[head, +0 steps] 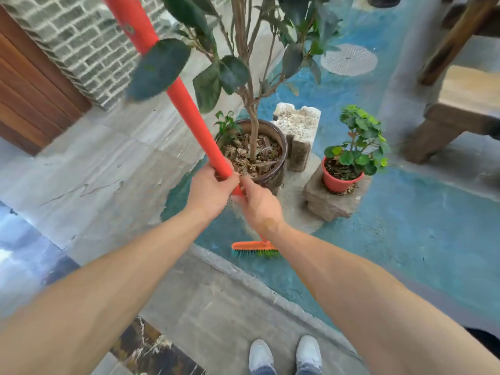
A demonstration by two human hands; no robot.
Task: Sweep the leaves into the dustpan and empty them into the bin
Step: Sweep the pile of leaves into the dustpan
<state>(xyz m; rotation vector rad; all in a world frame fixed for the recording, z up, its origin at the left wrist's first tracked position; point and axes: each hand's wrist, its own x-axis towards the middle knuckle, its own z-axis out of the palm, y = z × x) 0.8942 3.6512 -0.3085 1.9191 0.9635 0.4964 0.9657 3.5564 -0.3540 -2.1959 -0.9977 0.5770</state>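
Observation:
I hold a broom with a long orange-red handle (186, 104) that runs from the top left down to the centre. My left hand (211, 190) grips the handle, and my right hand (258, 205) grips it just below. The orange broom head (254, 249), with green and blue bristles, rests on the blue floor by a grey stone kerb, partly hidden behind my right wrist. Dry leaves (251, 152) lie in the big brown pot. No dustpan or bin is in view.
A brown glazed pot (273, 177) with a tall leafy tree stands right behind my hands. A small red pot (338, 182) sits on a stone block (330, 204). A pale stone post (297, 131), a wooden bench (454, 117), a brick wall (81, 44) and my shoes (284, 355) surround me.

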